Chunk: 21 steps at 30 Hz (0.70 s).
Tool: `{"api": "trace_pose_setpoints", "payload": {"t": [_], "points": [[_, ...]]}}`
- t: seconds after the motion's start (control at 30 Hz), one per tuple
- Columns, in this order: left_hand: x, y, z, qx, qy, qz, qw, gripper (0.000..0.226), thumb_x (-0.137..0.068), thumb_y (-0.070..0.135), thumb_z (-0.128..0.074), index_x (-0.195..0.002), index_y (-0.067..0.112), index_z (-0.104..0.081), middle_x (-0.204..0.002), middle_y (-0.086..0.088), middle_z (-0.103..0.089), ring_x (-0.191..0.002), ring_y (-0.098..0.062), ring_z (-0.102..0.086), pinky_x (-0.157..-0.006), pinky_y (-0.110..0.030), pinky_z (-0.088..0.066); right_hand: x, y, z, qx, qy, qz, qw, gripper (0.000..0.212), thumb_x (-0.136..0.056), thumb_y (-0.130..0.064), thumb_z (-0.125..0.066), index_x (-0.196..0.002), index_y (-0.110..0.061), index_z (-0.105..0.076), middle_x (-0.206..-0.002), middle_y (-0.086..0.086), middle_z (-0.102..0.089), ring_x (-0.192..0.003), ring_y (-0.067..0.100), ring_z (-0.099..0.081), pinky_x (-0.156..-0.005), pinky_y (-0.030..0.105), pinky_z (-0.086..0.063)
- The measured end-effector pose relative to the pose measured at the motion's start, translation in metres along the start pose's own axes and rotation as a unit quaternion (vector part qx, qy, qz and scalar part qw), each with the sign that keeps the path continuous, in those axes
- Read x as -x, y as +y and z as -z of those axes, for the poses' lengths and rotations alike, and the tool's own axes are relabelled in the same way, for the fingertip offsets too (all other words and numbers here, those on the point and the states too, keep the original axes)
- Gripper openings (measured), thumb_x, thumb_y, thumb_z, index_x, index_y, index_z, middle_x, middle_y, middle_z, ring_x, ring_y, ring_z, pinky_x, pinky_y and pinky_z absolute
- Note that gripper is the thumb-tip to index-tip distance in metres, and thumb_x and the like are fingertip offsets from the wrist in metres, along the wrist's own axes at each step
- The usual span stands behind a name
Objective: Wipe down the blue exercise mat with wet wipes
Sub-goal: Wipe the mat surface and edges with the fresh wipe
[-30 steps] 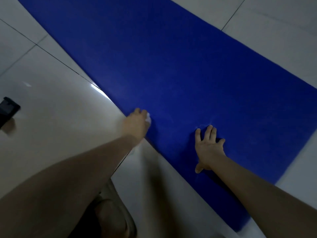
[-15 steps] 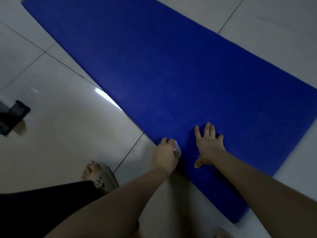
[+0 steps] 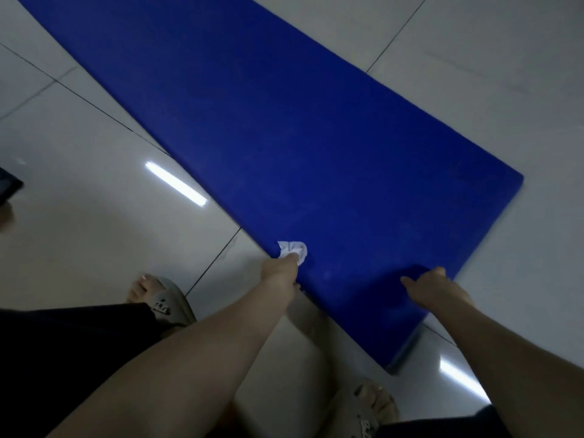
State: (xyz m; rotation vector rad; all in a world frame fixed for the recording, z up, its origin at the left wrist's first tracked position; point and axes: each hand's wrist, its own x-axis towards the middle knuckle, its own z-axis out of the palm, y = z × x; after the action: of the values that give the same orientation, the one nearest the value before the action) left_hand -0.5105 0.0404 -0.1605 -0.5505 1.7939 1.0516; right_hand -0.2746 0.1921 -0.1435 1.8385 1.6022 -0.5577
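Note:
The blue exercise mat (image 3: 284, 128) lies flat on the tiled floor, running from the upper left to its near end at the lower right. My left hand (image 3: 279, 273) grips a crumpled white wet wipe (image 3: 294, 249) and holds it on the mat right at its near long edge. My right hand (image 3: 434, 286) sits on the mat close to the near end, with its fingers curled under and the thumb pointing left. A dark shadow lies on the mat beside that hand. Nothing shows inside the right hand.
Pale glossy floor tiles (image 3: 94, 216) surround the mat, with ceiling-light reflections. My feet in grey sandals stand by the mat, the left foot (image 3: 161, 298) and the right foot (image 3: 369, 406). A dark flat object (image 3: 8, 188) lies on the floor at the left edge.
My left hand slid the wipe along the mat's near edge toward its near end. My right hand drew back toward that end and curled its flat fingers. The view rose and pulled back.

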Motion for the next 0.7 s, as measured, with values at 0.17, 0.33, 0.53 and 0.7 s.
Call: {"api": "trace_pose_setpoints", "payload": {"t": [0.17, 0.33, 0.53, 0.7], "points": [[0.008, 0.024, 0.002, 0.023, -0.002, -0.130, 0.991, 0.041, -0.079, 0.050, -0.081, -0.107, 0.024, -0.065, -0.098, 0.006, -0.067, -0.086, -0.013, -0.065, -0.082, -0.036, -0.061, 0.012, -0.025, 0.009, -0.110, 0.019, 0.038, 0.993, 0.091, -0.097, -0.059, -0.050, -0.149, 0.005, -0.012, -0.146, 0.027, -0.041, -0.132, 0.041, -0.047, -0.103, 0.046, -0.041], [-0.012, 0.094, 0.042, 0.002, 0.053, -0.204, 0.978, 0.053, -0.084, 0.051, -0.074, -0.124, 0.018, -0.062, -0.113, 0.000, -0.067, -0.100, -0.023, -0.066, -0.093, -0.041, -0.056, 0.032, -0.069, 0.021, -0.200, 0.051, 0.136, 0.969, 0.096, -0.083, -0.067, -0.066, -0.143, -0.007, -0.018, -0.141, 0.027, -0.042, -0.124, 0.042, -0.049, -0.097, 0.047, -0.047], [-0.073, 0.129, 0.106, -0.158, 0.082, -0.204, 0.963, 0.062, -0.084, 0.047, -0.076, -0.122, 0.002, -0.061, -0.109, -0.016, -0.068, -0.088, -0.028, -0.069, -0.078, -0.039, -0.061, 0.055, -0.113, -0.001, 0.000, 0.062, 0.268, 0.962, 0.088, -0.077, -0.071, -0.067, -0.137, -0.020, -0.030, -0.122, 0.011, -0.052, -0.098, 0.027, -0.061, -0.073, 0.037, -0.051], [-0.079, 0.100, 0.100, -0.434, 0.179, -0.294, 0.832, 0.039, -0.102, 0.033, -0.053, -0.127, 0.004, -0.055, -0.117, -0.017, -0.067, -0.106, -0.035, -0.065, -0.092, -0.044, -0.051, 0.049, -0.120, -0.014, 0.090, 0.051, 0.320, 0.942, 0.082, -0.084, -0.059, -0.070, -0.142, -0.020, -0.028, -0.100, 0.004, -0.060, -0.086, 0.022, -0.061, -0.070, 0.039, -0.056]]}}
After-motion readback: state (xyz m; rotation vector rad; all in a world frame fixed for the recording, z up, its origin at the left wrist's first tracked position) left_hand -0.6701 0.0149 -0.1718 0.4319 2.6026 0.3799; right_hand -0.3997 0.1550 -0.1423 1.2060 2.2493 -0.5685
